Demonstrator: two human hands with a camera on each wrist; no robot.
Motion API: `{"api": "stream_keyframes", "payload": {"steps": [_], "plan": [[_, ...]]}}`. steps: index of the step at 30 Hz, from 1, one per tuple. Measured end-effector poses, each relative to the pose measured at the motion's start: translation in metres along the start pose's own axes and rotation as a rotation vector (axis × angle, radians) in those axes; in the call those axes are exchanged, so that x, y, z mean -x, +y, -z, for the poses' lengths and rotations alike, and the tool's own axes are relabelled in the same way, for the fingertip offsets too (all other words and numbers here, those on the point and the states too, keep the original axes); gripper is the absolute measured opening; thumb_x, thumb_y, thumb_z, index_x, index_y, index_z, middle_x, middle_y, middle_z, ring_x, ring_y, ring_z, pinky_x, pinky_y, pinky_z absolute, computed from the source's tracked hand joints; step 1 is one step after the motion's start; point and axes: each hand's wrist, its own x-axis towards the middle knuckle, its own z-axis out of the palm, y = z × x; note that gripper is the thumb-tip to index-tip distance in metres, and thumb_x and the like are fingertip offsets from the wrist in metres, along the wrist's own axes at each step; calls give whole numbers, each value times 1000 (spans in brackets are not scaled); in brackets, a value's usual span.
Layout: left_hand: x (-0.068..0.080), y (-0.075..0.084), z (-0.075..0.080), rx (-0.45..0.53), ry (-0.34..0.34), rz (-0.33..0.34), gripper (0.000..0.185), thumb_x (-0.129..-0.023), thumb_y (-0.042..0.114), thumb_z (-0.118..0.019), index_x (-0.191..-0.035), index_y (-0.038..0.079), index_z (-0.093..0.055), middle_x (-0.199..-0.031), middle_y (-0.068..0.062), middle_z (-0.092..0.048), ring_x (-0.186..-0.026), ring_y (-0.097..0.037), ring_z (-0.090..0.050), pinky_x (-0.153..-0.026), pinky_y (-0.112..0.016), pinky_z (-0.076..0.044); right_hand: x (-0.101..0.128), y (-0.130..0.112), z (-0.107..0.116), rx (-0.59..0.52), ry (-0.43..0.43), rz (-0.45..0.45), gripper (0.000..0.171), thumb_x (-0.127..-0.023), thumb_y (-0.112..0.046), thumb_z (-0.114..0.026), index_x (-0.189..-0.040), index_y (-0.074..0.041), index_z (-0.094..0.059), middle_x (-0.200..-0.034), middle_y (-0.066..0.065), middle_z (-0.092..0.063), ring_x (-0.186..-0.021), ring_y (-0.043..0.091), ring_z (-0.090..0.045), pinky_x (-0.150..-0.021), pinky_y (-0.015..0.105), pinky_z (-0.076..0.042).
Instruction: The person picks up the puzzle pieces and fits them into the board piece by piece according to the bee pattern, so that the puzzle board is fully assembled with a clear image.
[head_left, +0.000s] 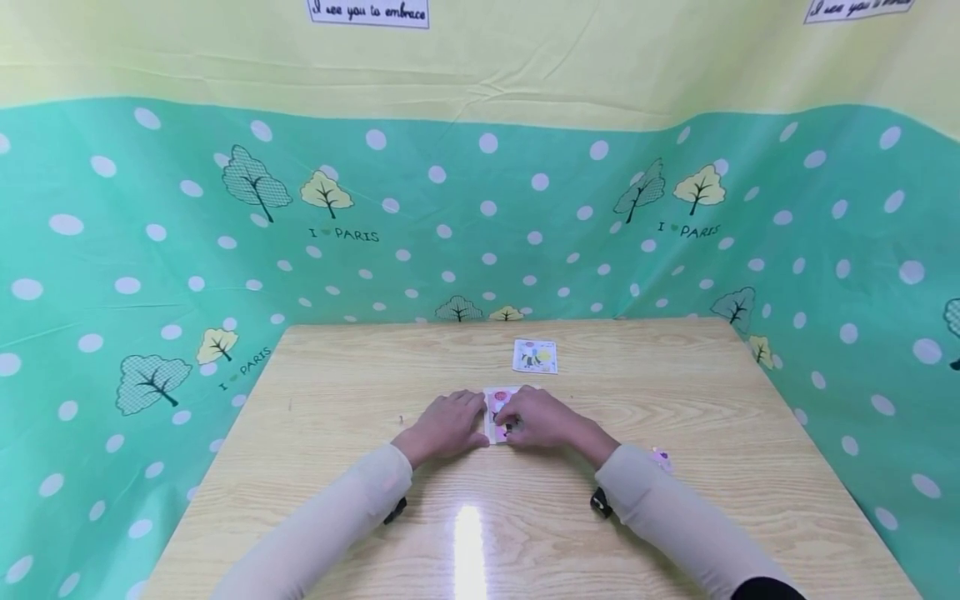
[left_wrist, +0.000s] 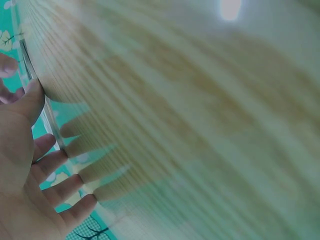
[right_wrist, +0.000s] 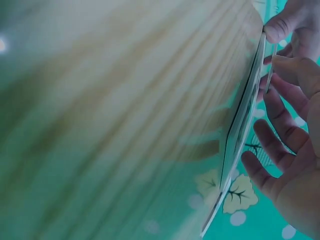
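A small square picture card [head_left: 498, 400], pink with a white border and a red oval, lies flat on the table between the hands. My left hand [head_left: 450, 425] rests at its left edge, thumb and fairly straight fingers touching the table and border. My right hand [head_left: 542, 418] covers the card's right part. In the right wrist view the right thumb and index finger pinch a thin flat piece [right_wrist: 271, 72] just over the card [right_wrist: 245, 122], the other fingers loosely bent. The piece's picture is hidden; it shows edge-on.
Behind the hands lies a second square card [head_left: 535, 357] with a bee picture. A small purple-and-white piece [head_left: 662, 458] lies beside the right forearm. A tiny pinkish scrap [head_left: 401, 419] is left of the left hand. Green dotted cloth [head_left: 487, 225] hangs along the wooden table's [head_left: 360, 358] back and sides.
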Motion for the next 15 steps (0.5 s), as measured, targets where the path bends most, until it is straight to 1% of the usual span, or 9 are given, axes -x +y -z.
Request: {"api": "stream_keyframes", "payload": {"steps": [4,10,15], "plan": [[0,0,0,2,3,0,65,-92,61,-64,-136,13,-53,-143,-10,-59,-135,-27,-55,-103,-48,-55,-6,-5,-1,28,5,5,32,-82,-26,-76,-113,-22,-78,-102,-11,-74,-94,10,-55,-86,30,-47],[1,0,1,4,3,-3,65,-93,60,-64,-135,12,-53,-142,-10,-60,-134,-27,-56,-101,-48,-56,-10,-8,-1,24,2,-37,30,-82,-26,-77,-111,-21,-79,-100,-10,-73,-92,12,-52,-83,31,-45],[1,0,1,-3,4,0,65,-93,61,-64,-135,13,-54,-142,-9,-60,-134,-27,-56,-101,-47,-56,-12,-7,-1,22,1,-63,30,-82,-25,-78,-112,-21,-79,-103,-9,-73,-93,12,-51,-83,32,-45]]}}
